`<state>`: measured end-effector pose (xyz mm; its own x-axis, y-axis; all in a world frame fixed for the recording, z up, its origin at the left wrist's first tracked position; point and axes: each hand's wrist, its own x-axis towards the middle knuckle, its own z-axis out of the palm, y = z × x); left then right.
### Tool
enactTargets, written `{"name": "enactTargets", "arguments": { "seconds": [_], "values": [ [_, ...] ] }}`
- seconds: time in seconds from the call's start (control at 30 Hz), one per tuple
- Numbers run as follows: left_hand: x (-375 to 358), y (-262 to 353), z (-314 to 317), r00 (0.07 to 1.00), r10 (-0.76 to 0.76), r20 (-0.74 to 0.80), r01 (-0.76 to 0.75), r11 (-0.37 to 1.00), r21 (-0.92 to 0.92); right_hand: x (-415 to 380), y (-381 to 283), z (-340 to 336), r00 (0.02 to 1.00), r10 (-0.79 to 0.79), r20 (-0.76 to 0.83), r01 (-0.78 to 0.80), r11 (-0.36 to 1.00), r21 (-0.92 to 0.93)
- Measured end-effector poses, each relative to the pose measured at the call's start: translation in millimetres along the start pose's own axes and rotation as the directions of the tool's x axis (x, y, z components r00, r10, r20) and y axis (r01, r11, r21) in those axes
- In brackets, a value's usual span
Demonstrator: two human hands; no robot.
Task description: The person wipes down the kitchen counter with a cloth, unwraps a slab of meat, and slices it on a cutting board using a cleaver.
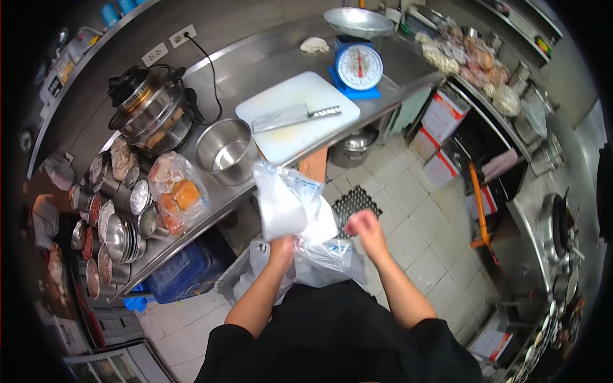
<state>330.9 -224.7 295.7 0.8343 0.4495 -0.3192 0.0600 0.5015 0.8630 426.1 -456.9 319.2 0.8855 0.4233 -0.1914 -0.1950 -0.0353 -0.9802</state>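
Hazards and hand pose at the stainless-steel surface [255,73]. The crumpled white-and-translucent plastic bundle with blue print [284,210] is held in front of the surface's edge, its upper end overlapping in view the near corner of the white rectangular cutting board [297,143]. The left hand [281,247] grasps it from below, wrist upright, forearm angled inward. The thin film could slip or unfold, since the grip takes only the lower end; loose folds might also tangle with the translucent plastic sheeting [325,265] beneath. A wide upward sweep might catch the open cylindrical steel pot [223,152], which stands close to the edge, or drag the board, on which lies a broad steel cleaver with a dark, pale-spotted handle [281,119]; a shifted blade would be the gravest outcome. The right hand [364,225] is raised apart from the bundle, elbow bent, fingers curled; blur prevents telling whether anything is pinched there.
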Motion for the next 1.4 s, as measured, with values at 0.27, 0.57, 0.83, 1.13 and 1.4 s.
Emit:
{"name": "enactTargets", "arguments": {
  "seconds": [0.27,0.57,0.83,1.13,1.4],
  "values": [
    [86,44,76,0.924,0.302,0.236,-0.342,0.928,0.149,45,-5,18,0.974,-0.043,0.224,0.145,0.877,-0.459],
    [227,138,124,0.745,0.551,0.376,-0.662,0.545,0.514,214,-113,-27,0.989,0.141,-0.047,-0.121,0.946,0.301],
    [256,261,144,0.828,0.456,0.326,-0.534,0.464,0.707,330,-215,-58,0.944,-0.206,-0.257,0.305,0.843,0.444],
    [285,247,158,0.767,0.531,0.362,-0.626,0.742,0.239,383,-256,59,0.480,-0.658,0.580,0.875,0.405,-0.265],
    [274,332,167,0.743,0.644,0.179,-0.652,0.639,0.409,419,-308,58,0.447,-0.457,0.769,0.603,0.789,0.119]
  ]
}}
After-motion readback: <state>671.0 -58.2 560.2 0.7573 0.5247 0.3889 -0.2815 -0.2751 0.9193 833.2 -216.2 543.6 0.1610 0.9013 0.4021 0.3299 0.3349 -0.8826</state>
